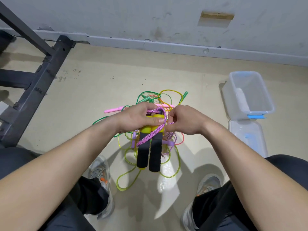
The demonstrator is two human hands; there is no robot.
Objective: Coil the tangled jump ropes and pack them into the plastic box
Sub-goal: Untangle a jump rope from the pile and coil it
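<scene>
The left hand (138, 117) is curled around the yellow tops of two black foam handles (143, 154), which are held side by side and point down toward the person. The thumb is pressed across a purple braided rope (150, 135) that is looped over the handles and crosses them on a slant. The right hand (185, 121) is closed just beside the left, and a short stretch of the same purple rope is pinched between its fingertips.

Under both hands, a tangle of thin ropes (127, 185) in green, yellow, pink and purple is spread on the floor between two grey shoes (100, 170). A pink handle (113, 111) and a green handle (185, 94) are seen at the far side of the pile.

To the right, well apart from the tangle, a clear plastic box (255, 90) is set open on the floor, with its lid (246, 137) laid flat just beside it. A dark metal frame (38, 84) is seen at the left.
</scene>
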